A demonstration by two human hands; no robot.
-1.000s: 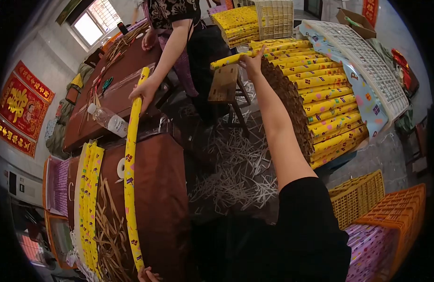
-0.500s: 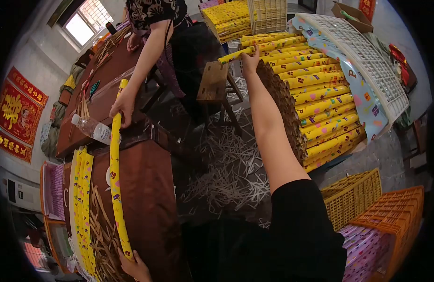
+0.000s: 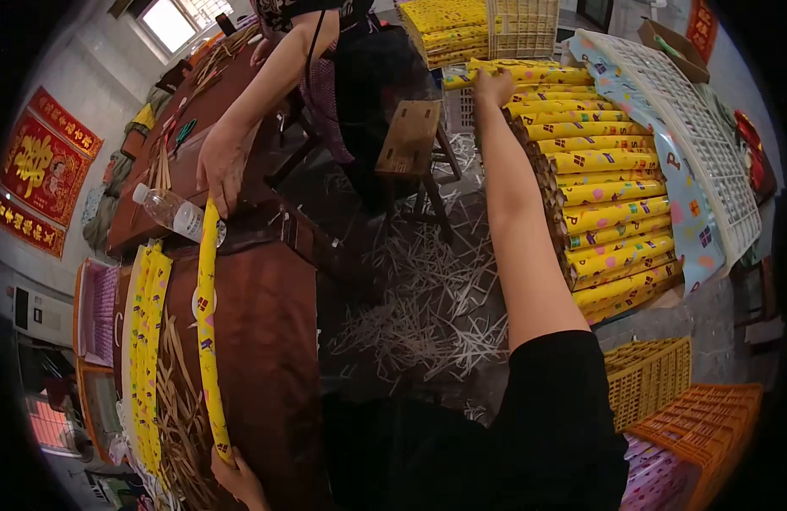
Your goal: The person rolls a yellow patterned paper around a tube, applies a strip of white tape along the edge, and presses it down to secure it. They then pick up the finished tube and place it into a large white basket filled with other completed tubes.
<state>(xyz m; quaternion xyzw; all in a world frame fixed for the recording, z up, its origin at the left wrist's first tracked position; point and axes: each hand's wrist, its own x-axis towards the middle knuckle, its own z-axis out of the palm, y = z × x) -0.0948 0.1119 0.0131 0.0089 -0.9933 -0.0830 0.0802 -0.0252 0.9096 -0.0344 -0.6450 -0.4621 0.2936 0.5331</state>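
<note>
Brown tabletop (image 3: 265, 341), paper shreds on floor (image 3: 427, 315), red banner (image 3: 35, 170) on wall. Right hand (image 3: 494, 85) stretched out, grip closed on top roll (image 3: 530, 75) of yellow stack (image 3: 606, 187). Left hand (image 3: 236, 477) clamped on near end of long yellow roll (image 3: 207, 341) lying along tabletop; co-worker's hand (image 3: 221, 162) at far end.

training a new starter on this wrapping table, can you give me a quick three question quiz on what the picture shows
1. True or false: the wearer's right hand rests on the stack of yellow rolls.
2. What does the left hand grip? A) the water bottle B) the near end of the long yellow roll C) scissors
3. Who holds the far end of that roll, and what lies just beside that hand?

Key
1. True; it lies on the top roll at the far end of the stack.
2. B.
3. The co-worker's hand holds it; the water bottle lies on its side on the brown table beside it.
</note>
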